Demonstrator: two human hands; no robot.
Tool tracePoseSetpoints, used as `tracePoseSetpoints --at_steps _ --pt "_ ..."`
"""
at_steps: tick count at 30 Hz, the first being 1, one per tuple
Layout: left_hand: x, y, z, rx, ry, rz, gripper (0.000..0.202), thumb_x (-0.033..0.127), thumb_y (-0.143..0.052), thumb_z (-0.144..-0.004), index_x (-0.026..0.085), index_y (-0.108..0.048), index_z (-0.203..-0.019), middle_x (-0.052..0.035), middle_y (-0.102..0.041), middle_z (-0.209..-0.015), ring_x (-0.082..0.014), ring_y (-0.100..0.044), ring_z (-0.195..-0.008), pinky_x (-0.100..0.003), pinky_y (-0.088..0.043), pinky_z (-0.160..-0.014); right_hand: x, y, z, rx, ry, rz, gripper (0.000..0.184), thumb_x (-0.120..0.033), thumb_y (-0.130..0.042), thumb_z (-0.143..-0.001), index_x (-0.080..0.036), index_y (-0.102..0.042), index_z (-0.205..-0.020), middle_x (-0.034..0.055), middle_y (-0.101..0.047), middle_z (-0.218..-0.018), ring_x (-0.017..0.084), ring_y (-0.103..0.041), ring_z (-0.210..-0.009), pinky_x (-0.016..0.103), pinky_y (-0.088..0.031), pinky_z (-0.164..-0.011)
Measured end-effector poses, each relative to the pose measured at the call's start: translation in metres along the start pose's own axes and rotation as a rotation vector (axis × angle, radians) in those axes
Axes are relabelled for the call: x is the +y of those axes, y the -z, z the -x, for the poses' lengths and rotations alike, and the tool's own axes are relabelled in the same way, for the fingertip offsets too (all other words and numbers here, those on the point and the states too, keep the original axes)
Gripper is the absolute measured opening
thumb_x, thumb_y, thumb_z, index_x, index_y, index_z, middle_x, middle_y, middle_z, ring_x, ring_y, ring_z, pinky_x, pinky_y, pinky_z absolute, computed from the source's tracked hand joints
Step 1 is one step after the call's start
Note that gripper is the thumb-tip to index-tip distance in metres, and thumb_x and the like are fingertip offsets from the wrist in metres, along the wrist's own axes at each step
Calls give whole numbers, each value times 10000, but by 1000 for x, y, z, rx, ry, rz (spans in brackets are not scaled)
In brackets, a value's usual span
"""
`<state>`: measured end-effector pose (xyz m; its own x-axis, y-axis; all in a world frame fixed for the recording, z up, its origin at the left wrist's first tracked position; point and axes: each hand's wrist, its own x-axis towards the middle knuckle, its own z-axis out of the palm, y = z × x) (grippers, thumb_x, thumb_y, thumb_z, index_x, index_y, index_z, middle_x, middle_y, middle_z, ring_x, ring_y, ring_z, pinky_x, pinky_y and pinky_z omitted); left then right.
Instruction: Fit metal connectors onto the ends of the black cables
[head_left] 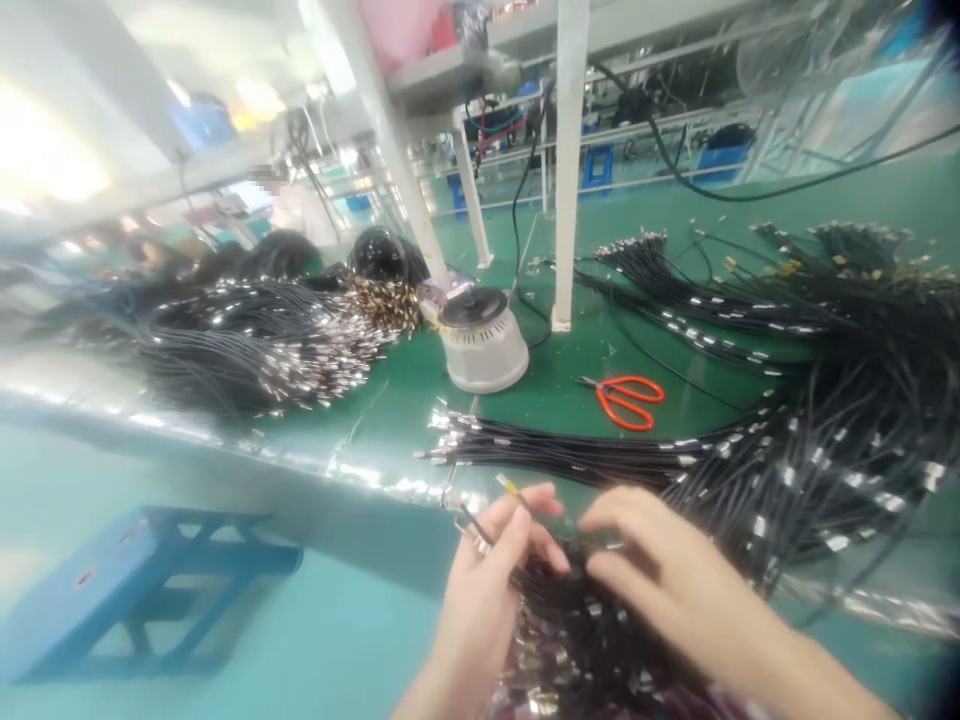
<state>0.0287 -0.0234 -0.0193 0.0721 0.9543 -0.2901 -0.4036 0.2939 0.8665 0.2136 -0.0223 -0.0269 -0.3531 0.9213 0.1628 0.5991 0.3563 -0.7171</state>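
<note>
Thin black cables with metal and yellow ends are pinched in my left hand, thumb against the fingers. One cable end with a yellow band sticks up past the thumb. Close by on the right, my right hand has its thumb and fingers apart, with nothing visible between them. Below both hands a dark bundle of cables with pale tags lies near my lap, partly hidden by the hands. Just beyond, a row of black cables with silvery ends stretches along the green table's near edge.
Orange-handled scissors lie on the green table. A round white device with a dark top stands behind. Cable heaps lie left and right. White posts rise from the table. A blue stool stands at lower left.
</note>
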Motion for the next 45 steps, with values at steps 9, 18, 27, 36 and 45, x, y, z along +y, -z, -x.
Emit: tracePoseSetpoints --at_steps 9,18,27,36,45 --pt "-4 0 7 43 -50 121 159 329 -648 -853 176 -684 -829 -23 -650 -716 -147 -617 -658 -277 -475 -665 4 -14 -26 -26 -18 75 177 -235 -488 -942 -216 -663 -943 42 -711 -898 198 -662 -809 296 -488 -724" --pt "-22 -13 -3 -437 198 58 497 615 -643 -739 145 -644 -579 109 -245 -261 -44 -150 -227 -229 -155 -289 -2 2 -49 -592 124 -124 208 -101 -559 -803 -168 -687 -655 -13 -673 -590 118 -581 -514 190 -416 -495" --pt "-2 -20 -10 -477 350 -87 353 512 -686 -757 170 -616 -701 107 -345 -365 -28 -156 -296 -209 -129 -330 -30 43 -63 -86 -124 -386 164 -254 -622 -824 -160 -640 -692 -2 -662 -668 123 -574 -626 215 -447 -592" --pt "0 -17 -6 -33 82 -85 352 462 -795 -661 148 -717 -801 115 -270 -457 -34 -177 -423 -213 -120 -415 -3 57 -77 -357 -119 -154 227 -320 -596 -875 -153 -712 -775 18 -737 -783 143 -674 -714 234 -529 -683" --pt "1 -18 -6 4 62 -240 355 461 -786 -663 138 -764 -809 89 -317 -453 -34 -200 -418 -217 -139 -413 86 51 -110 -68 -394 407 269 -281 -587 -920 -162 -589 -1162 92 -587 -1222 238 -590 -1069 461 -493 -906"
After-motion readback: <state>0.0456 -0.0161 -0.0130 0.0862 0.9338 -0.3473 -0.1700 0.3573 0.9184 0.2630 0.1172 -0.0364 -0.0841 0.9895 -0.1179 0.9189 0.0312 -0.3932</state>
